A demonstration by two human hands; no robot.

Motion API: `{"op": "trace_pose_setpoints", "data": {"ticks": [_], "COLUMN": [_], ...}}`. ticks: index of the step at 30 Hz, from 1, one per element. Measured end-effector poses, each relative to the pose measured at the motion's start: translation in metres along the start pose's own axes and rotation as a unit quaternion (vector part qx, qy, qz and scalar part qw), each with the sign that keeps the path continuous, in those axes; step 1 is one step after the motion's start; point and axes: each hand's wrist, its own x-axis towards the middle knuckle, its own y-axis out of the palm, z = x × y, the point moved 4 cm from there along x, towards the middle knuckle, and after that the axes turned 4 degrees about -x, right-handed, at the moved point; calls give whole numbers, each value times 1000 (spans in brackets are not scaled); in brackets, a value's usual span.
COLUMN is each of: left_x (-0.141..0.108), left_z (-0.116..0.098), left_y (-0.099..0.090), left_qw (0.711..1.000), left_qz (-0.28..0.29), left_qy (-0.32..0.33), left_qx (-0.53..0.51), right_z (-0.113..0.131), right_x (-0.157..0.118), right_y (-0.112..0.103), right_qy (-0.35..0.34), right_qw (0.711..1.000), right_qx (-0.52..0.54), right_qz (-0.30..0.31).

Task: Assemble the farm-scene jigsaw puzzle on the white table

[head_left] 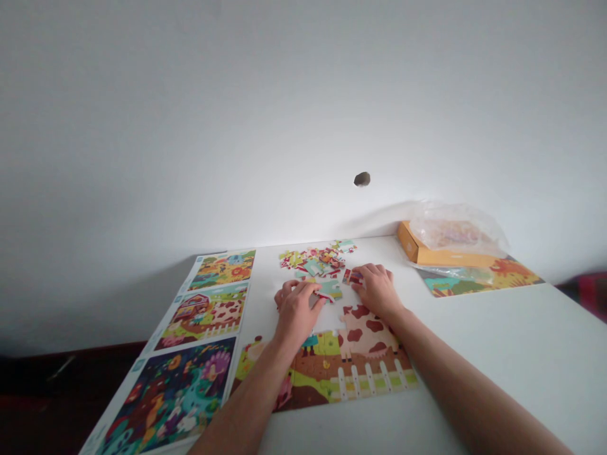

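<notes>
A partly joined jigsaw puzzle [374,332] of a farm, with a spotted cow and a white fence, lies on the white table. Above its upper left part, my left hand [298,304] is curled, with thumb and fingers closed on a pale green and red puzzle piece [331,289]. My right hand [378,287] rests just beyond the cow, its fingers closed over a small red puzzle piece [349,276]. Behind both hands is a pile of loose pieces [315,260]. My forearms cover parts of the puzzle.
A sheet with three printed pictures [203,316] lies along the left side. At the back right, a clear plastic bag [458,227] sits on an orange box [410,243], beside a coloured picture board [478,281]. A white wall with a hole [362,179] borders the table's back.
</notes>
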Motion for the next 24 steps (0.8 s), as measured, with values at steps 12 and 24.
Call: {"op": "trace_pose_setpoints", "data": {"ticks": [12, 24], "left_x": [-1, -1], "left_z": [-3, -7], "left_y": [1, -3], "left_qw": [1000, 1000], "left_qz": [6, 14], "left_qy": [19, 14], "left_qx": [-8, -19], "right_z": [-4, 23], "right_x": [3, -6], "right_y": [-2, 2], "right_qy": [-12, -139], "right_qw": [987, 956], "right_qx": [144, 255], "right_qz": [-67, -29]}}
